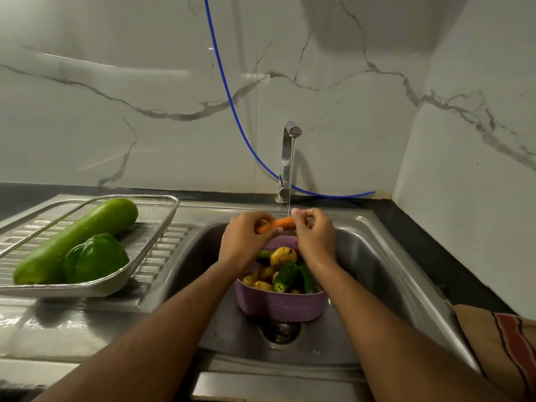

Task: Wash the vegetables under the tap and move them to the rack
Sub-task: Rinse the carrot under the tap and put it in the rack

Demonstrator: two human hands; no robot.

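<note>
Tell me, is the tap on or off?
On. A thin stream of water runs from the tap down onto the carrot that both hands hold over the sink.

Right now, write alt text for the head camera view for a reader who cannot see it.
Two hands, left hand and right hand, hold a carrot under the running tap above a purple basket of vegetables standing in the steel sink. On the drainboard to the left, a metal rack holds a long green gourd and a green pepper.
</note>
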